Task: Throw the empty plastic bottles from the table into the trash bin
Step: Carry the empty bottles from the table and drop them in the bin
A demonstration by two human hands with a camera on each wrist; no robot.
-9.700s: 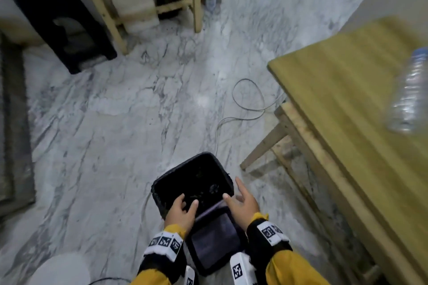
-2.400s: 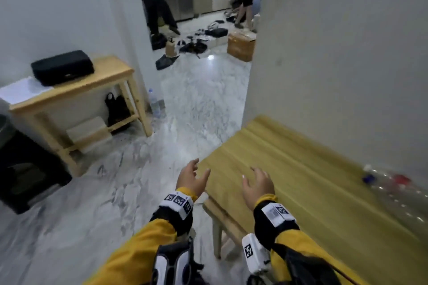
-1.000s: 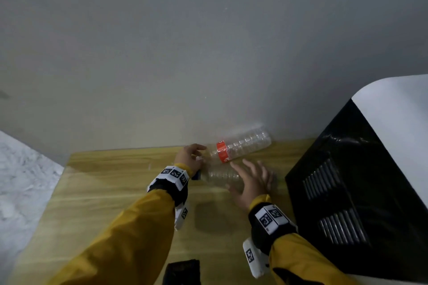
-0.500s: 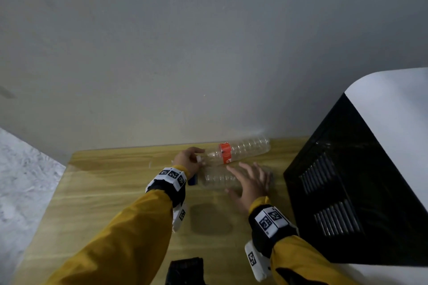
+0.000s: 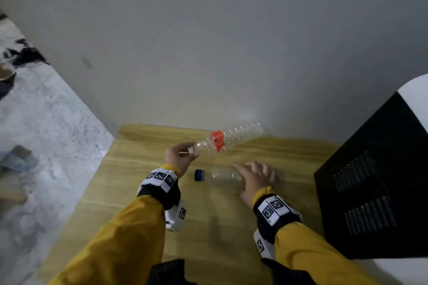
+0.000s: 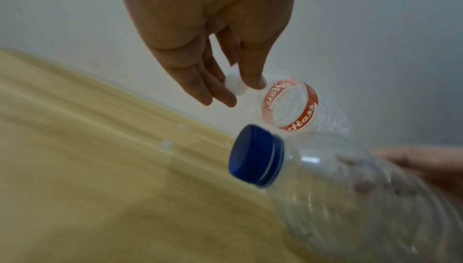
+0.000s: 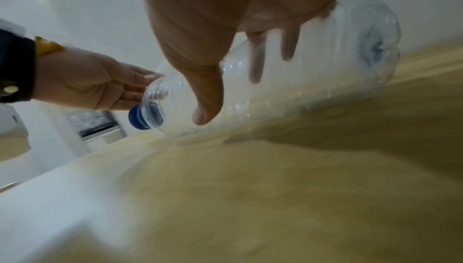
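Two empty clear bottles are at the back of the wooden table [image 5: 129,183]. My left hand [image 5: 191,151] pinches the white cap [image 6: 235,86] of the red-labelled bottle [image 5: 231,139], which hangs tilted above the table near the wall. The blue-capped bottle [image 5: 222,176] lies on its side on the table, cap [image 5: 199,174] pointing left. My right hand [image 5: 245,177] grips its body: in the right wrist view the thumb [image 7: 208,99] is on the near side and the fingers show through the plastic [image 7: 313,81] on the far side.
A large black and white appliance [image 5: 370,180] stands on the table close to the right of my right hand. A grey wall [image 5: 208,53] rises just behind the bottles. The table's left edge drops to a marble floor [image 5: 46,134].
My left hand has lifted the red-labelled bottle by its cap, up and slightly left off the table. My right hand has stayed on the blue-capped bottle and closed round it.
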